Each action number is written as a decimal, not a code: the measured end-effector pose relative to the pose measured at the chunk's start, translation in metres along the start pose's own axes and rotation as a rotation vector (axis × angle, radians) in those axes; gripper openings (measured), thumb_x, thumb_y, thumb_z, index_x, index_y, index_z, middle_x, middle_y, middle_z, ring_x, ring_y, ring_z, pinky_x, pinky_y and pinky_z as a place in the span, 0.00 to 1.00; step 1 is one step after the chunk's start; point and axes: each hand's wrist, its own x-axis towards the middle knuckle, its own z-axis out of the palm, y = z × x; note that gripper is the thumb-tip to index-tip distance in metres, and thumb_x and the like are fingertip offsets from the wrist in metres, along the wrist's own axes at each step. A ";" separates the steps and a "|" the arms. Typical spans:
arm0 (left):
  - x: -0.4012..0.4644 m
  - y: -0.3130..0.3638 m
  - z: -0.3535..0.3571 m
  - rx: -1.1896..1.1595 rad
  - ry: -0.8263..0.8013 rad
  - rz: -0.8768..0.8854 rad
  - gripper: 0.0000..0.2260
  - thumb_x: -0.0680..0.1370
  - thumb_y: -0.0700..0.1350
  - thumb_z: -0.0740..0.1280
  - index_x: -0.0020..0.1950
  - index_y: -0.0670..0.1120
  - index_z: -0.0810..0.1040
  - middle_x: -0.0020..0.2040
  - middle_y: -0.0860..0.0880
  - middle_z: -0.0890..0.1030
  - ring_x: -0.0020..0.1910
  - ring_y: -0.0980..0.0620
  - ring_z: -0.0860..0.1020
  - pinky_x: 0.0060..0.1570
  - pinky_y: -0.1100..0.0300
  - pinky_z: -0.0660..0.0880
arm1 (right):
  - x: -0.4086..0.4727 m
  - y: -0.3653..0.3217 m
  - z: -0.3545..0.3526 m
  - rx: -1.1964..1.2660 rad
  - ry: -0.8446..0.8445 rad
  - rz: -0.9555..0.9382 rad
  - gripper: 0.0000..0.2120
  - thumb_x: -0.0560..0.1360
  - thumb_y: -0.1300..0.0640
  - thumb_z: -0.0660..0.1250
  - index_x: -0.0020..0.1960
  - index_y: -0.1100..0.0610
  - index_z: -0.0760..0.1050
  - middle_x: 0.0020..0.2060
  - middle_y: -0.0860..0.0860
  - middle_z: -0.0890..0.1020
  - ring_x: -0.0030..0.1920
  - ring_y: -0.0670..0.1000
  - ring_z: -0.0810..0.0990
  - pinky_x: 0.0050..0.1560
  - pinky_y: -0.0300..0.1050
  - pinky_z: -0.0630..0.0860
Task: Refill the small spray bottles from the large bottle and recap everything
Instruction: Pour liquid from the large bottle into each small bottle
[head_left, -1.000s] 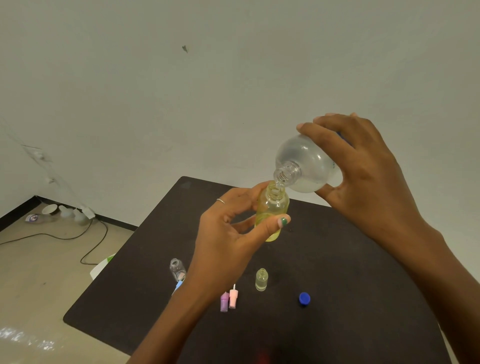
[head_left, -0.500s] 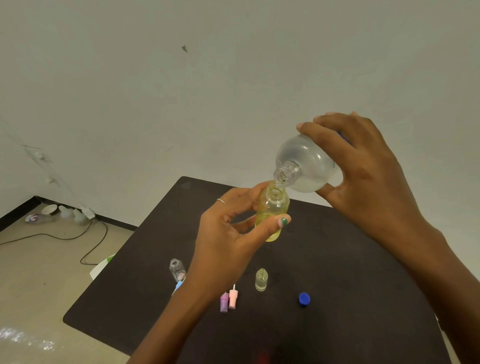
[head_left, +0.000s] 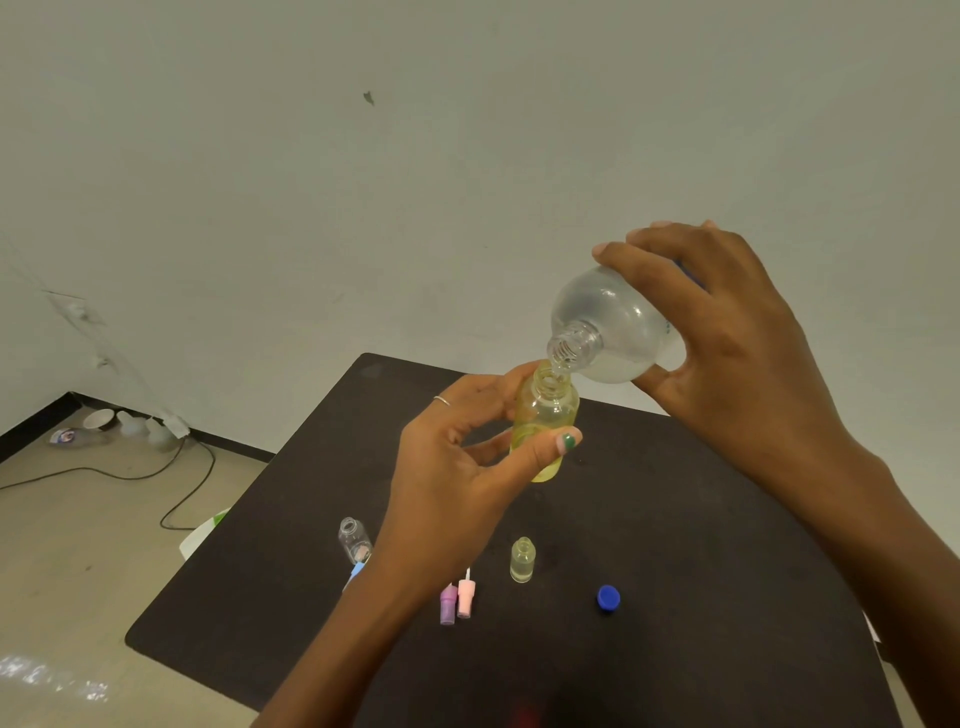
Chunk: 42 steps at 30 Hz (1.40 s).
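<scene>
My left hand (head_left: 457, 478) holds a small yellowish spray bottle (head_left: 545, 415) upright above the dark table (head_left: 701, 545), its neck uncapped. My right hand (head_left: 737, 353) grips the large clear bottle (head_left: 608, 327), tipped neck-down so its open mouth meets the small bottle's mouth. On the table stand a small clear bottle (head_left: 355, 539) and a small pale yellow bottle (head_left: 522, 560), both uncapped. A purple spray cap (head_left: 448, 605) and a pink spray cap (head_left: 465, 597) lie side by side. A blue screw cap (head_left: 608, 597) lies to their right. A light blue cap (head_left: 356, 571) peeks from under my left wrist.
The table's left edge drops to a beige floor with a black cable (head_left: 171, 483). A paper cup (head_left: 98, 418) and plastic bottles (head_left: 78, 436) lie by the wall in the corner. Something white and green (head_left: 205, 535) sits below the table's left edge.
</scene>
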 end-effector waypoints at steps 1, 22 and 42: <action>0.000 0.000 0.000 0.000 0.002 0.000 0.15 0.68 0.46 0.71 0.54 0.48 0.80 0.51 0.55 0.81 0.54 0.60 0.79 0.48 0.71 0.76 | 0.000 0.000 0.000 0.000 0.003 -0.002 0.30 0.66 0.62 0.76 0.66 0.57 0.72 0.60 0.58 0.75 0.62 0.57 0.69 0.66 0.52 0.65; 0.000 0.000 -0.001 -0.005 0.007 -0.005 0.15 0.69 0.45 0.71 0.55 0.46 0.81 0.51 0.54 0.81 0.54 0.59 0.79 0.49 0.70 0.76 | 0.001 -0.001 -0.001 0.003 -0.009 0.000 0.30 0.66 0.63 0.76 0.66 0.57 0.72 0.60 0.58 0.75 0.61 0.60 0.71 0.63 0.53 0.68; -0.001 0.001 -0.001 -0.001 0.015 -0.008 0.15 0.69 0.45 0.72 0.55 0.48 0.81 0.51 0.53 0.82 0.54 0.58 0.79 0.50 0.69 0.77 | 0.002 -0.003 -0.002 -0.014 -0.007 -0.005 0.30 0.66 0.63 0.76 0.66 0.56 0.72 0.60 0.58 0.75 0.61 0.61 0.71 0.61 0.53 0.69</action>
